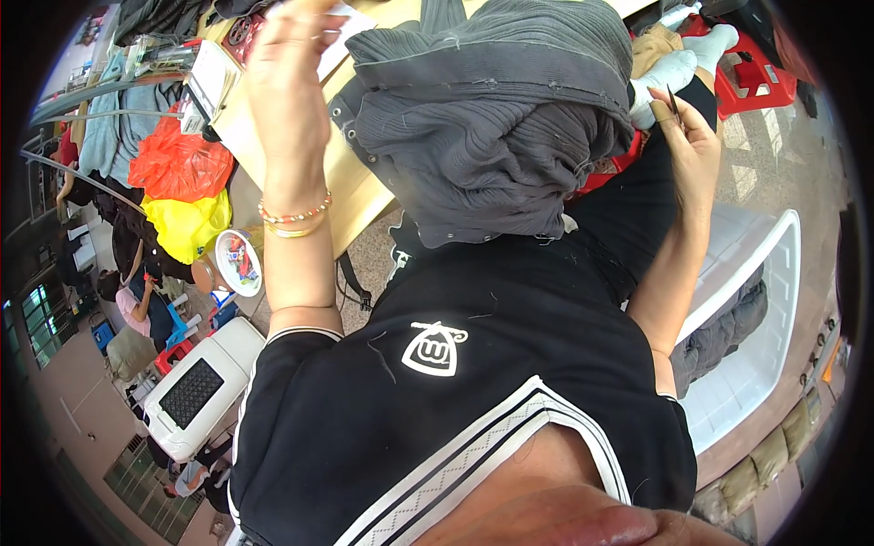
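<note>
A dark grey ribbed garment point(492, 127) lies bunched over my lap and the table edge, with a flat band across it and metal eyelets at its left side. My left hand point(289, 68) is raised over the table to the left of the garment. Its fingers are loosely spread and somewhat blurred, with nothing visible in them. To the right of the garment, my right hand point(689, 136) pinches a small dark pointed tool point(673, 98) that looks like thread snips. A tan cover sits on one of its fingertips.
The pale wooden table point(360, 202) extends under the garment. Red and yellow plastic bags point(187, 168) and a white tub point(239, 262) of small items stand left. At right are a red stool point(751, 77) and a clear bin point(751, 364) holding grey cloth. People work far left.
</note>
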Demonstrator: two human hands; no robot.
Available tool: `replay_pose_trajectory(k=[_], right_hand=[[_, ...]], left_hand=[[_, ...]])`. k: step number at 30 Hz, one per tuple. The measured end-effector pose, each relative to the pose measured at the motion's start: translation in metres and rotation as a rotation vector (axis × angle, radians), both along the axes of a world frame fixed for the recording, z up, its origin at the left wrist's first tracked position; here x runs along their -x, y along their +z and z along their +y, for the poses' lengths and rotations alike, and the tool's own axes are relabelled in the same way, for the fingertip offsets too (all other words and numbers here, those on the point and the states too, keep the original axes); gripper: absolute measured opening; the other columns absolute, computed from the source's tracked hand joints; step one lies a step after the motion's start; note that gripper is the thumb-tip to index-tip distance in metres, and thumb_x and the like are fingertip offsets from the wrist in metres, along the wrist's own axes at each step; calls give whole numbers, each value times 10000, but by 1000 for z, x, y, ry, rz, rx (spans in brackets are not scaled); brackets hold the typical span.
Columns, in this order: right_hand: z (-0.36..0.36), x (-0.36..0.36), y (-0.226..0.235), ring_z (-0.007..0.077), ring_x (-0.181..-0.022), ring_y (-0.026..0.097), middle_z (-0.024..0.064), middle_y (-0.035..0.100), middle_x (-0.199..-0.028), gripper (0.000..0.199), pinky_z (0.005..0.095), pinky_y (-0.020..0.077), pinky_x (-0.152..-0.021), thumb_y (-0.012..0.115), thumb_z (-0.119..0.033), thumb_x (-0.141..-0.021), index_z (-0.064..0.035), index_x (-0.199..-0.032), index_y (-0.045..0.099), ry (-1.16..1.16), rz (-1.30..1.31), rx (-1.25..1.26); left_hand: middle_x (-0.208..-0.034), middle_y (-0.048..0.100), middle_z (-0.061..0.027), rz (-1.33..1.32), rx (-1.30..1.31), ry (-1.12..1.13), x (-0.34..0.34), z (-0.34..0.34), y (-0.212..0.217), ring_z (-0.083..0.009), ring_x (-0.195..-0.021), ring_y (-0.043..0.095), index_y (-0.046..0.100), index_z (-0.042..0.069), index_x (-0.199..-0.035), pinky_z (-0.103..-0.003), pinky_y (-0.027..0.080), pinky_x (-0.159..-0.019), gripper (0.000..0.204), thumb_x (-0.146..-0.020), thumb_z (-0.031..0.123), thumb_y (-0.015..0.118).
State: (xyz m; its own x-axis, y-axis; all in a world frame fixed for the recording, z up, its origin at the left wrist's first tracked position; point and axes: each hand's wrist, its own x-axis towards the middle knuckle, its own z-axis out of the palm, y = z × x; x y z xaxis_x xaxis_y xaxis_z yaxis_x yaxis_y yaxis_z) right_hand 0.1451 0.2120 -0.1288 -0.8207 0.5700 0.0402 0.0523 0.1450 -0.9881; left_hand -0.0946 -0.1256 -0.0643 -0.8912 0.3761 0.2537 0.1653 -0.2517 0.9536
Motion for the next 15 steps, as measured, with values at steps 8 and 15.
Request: replay_pose_trajectory(k=[8,15], right_hand=[[0,-2,-3,33,-865,594,17,693,-1011,269,159,449,-760,644,-36,-949,28,-1208,675,-1,-37,-15],[1,-5,-3,-3,-772,526,-35,664,-946,269,134,397,-682,654,-51,-948,27,-1205,679,-22,-41,5]], left_hand=[[-997,682,-47,521,479,-76,-64,39,17,-143,-941,608,758,29,-1002,-276,449,-862,171,-843,95,757],[-944,684,-63,552,424,-12,-64,40,18,-141,-933,612,767,14,-1012,-252,454,-848,139,-894,46,701]])
